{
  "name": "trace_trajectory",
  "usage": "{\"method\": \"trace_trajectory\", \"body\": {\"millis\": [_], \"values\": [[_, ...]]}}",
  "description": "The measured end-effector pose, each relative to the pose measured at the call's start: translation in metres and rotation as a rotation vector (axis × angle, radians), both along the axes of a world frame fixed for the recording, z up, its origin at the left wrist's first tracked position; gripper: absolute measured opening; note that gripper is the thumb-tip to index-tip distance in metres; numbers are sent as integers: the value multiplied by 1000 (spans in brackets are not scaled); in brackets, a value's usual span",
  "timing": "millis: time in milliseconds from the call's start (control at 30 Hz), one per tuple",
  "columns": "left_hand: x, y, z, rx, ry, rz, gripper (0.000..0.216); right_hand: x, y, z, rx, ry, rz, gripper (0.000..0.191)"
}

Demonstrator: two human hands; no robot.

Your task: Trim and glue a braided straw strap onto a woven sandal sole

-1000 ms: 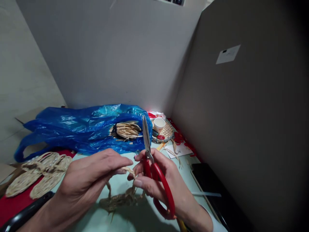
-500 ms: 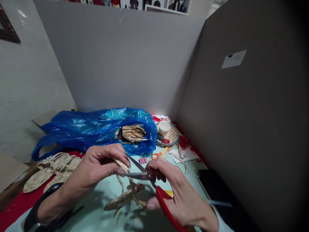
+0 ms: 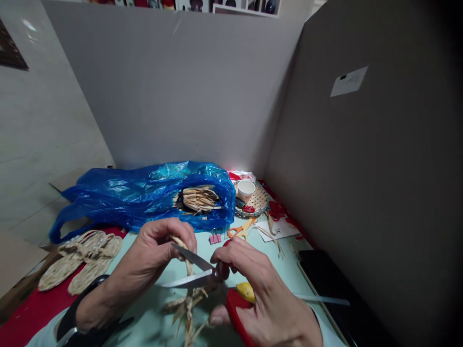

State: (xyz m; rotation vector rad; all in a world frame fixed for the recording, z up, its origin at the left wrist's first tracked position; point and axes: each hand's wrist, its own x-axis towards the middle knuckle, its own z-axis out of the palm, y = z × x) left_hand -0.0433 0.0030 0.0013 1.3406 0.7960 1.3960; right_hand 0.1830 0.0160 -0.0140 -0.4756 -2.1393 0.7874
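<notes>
My left hand (image 3: 155, 250) pinches the top of a small woven straw piece (image 3: 187, 301), which hangs down with loose strands sticking out. My right hand (image 3: 260, 294) grips red-handled scissors (image 3: 198, 271). Their blades are spread apart and point left, straddling the straw cord just below my left fingers. A black band sits on my left wrist.
A blue plastic bag (image 3: 144, 193) with straw bundles lies at the back. Two woven straw soles (image 3: 77, 260) rest on red cloth at left. A woven tray (image 3: 257, 202) with a white cup (image 3: 246, 189), orange scissors (image 3: 240, 230), a pink clip (image 3: 215, 238) and a black tablet (image 3: 325, 279) lie to the right. Grey partitions stand behind and right.
The scissors swung down from pointing upward to pointing left, and their blades opened around the straw cord. The straw piece now hangs more upright from my left fingers.
</notes>
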Motion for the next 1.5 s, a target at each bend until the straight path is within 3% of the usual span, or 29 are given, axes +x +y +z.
{"method": "trace_trajectory", "body": {"millis": [100,167,367,467,533,667,767,900,1100,1267,1400,1500], "values": [[5,-1,0,-18,-37,-23,26,-1,0,-1,-1,19,-14,28],[7,-3,2,-29,-24,-32,25,0,0,0,-83,60,-30,28],[5,-13,4,55,124,-90,15,-6,-1,10,-654,303,50,36],[4,-15,3,160,209,-75,6,-17,-5,12,-836,401,95,50],[4,-16,3,303,382,14,19,-23,-8,13,-916,480,91,55],[2,-21,5,656,821,286,38,-29,-13,14,-915,566,18,57],[-1,-26,5,749,910,414,38,-29,-14,14,-943,605,7,58],[2,-30,3,663,947,364,39,-32,-13,12,-969,637,-43,64],[25,-27,-6,490,671,635,15,-38,-8,7,-958,677,-126,68],[29,-28,-23,324,632,509,12,-35,-1,3,-906,686,-235,69],[34,-33,-27,372,661,637,16,-34,1,1,-890,647,-257,64],[40,-33,-30,253,626,579,20,-33,1,1,-892,624,-242,62]]}}
